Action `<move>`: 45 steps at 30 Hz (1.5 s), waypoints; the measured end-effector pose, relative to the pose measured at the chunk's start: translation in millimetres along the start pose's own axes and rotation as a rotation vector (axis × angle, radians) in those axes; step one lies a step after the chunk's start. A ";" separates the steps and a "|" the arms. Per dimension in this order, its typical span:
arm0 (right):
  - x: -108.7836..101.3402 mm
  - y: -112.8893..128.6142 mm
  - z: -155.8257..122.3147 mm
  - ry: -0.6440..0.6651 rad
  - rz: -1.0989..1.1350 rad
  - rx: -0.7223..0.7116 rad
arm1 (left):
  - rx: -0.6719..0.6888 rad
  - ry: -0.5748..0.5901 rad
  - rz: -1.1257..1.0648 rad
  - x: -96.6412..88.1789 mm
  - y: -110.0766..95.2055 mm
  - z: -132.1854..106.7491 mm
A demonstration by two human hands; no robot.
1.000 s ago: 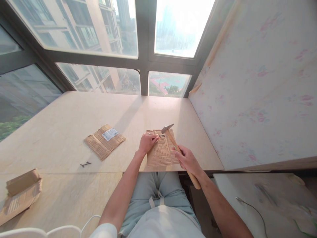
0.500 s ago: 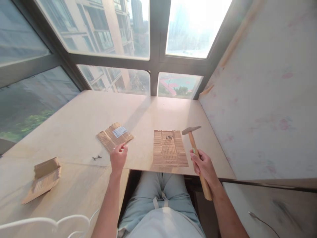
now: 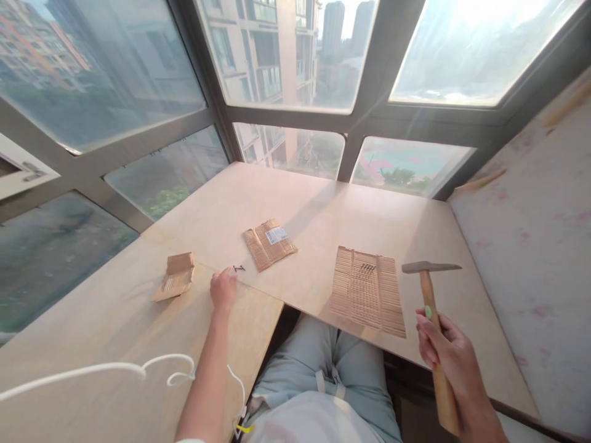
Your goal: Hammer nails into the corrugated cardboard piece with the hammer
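Note:
My right hand (image 3: 446, 344) is closed around the wooden handle of a hammer (image 3: 444, 384), its metal head raised above the table to the right of a flat corrugated cardboard piece (image 3: 346, 289). Several dark nails (image 3: 368, 267) stand in a row near the far part of that cardboard, above rows of small holes. My left hand (image 3: 224, 289) is low over the table at the left, fingers loosely bent and partly hidden from view. Its fingertips are right beside a few loose dark nails (image 3: 239, 268); I see nothing held in it.
A folded cardboard piece with a white label (image 3: 263, 249) lies between the hands, farther back. An opened small cardboard box (image 3: 178, 277) is left of my left hand. A white curved cable or frame (image 3: 115, 367) crosses the lower left. Windows and a patterned wall (image 3: 545, 295) border the table (image 3: 295, 191).
The view has turned left. My left hand has moved left from the labelled cardboard to the loose nails. My right hand still grips the hammer beside the perforated cardboard.

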State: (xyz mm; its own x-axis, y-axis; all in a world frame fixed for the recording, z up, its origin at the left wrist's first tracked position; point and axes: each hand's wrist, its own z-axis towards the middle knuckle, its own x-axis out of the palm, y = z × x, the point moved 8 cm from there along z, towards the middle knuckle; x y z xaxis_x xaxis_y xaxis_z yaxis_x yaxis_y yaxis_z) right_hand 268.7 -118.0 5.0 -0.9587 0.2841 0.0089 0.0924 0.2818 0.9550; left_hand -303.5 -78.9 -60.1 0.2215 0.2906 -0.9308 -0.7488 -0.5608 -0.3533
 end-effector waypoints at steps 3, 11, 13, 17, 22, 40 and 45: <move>0.8 0.7 -2.4 -0.001 0.000 -0.001 | -0.002 0.019 0.010 4.3 -6.8 5.6; -0.4 -2.2 -1.1 0.004 0.001 -0.018 | 0.060 0.010 0.035 5.3 -9.6 12.2; -0.6 -2.1 -0.4 0.004 0.005 -0.025 | 0.075 0.013 0.072 5.7 -9.7 15.1; -2.6 -1.5 0.0 -0.018 0.017 -0.025 | 0.105 0.054 0.185 7.6 -12.6 24.2; -4.4 -2.7 -0.6 -0.012 0.019 -0.030 | 0.144 0.158 0.243 7.6 -20.7 36.5; -5.0 -8.1 -0.6 0.002 0.027 -0.023 | 0.027 0.087 -1.031 -33.6 -134.7 -30.2; -7.4 -9.6 -6.6 -0.011 0.064 -0.008 | 0.106 0.636 -1.341 15.6 -252.9 -92.6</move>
State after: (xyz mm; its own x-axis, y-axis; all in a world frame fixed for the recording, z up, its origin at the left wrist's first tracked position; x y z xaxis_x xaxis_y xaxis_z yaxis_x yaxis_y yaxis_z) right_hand 273.1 -128.8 -2.3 -0.9480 0.3112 0.0673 0.1518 0.2557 0.9548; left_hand -52.8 -4.4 6.0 0.9739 0.1376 0.1804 0.1937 -0.0899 -0.9769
